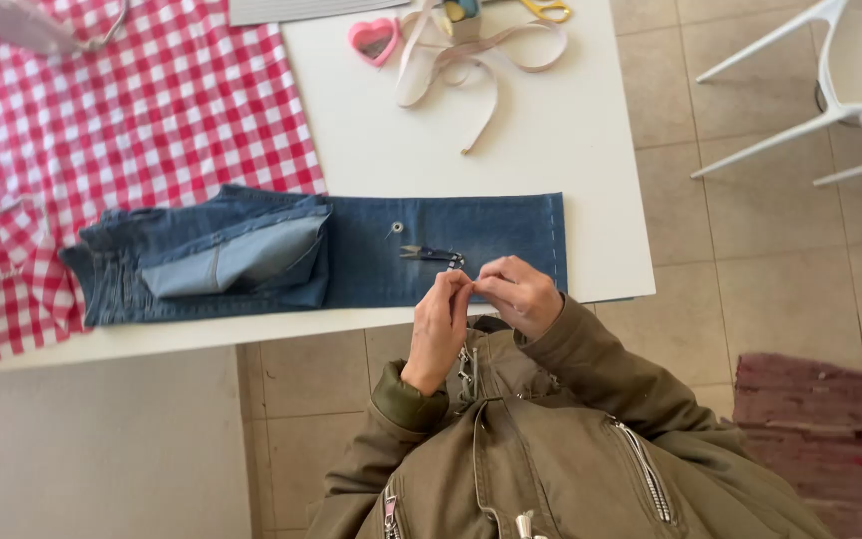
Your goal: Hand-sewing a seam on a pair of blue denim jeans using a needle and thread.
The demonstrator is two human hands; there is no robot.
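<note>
The left hand point(439, 317) and right hand point(518, 291) are brought together fingertip to fingertip, pinched on something too small to be identified, just over the near edge of the denim piece point(351, 255). The denim is laid flat on the white bench point(591, 180), with small thread snips point(431, 255) set on it within reach.

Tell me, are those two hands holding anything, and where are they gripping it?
It cannot be told. The left hand and right hand pinch their fingertips together over the denim piece; anything between them is too small to see.
</note>
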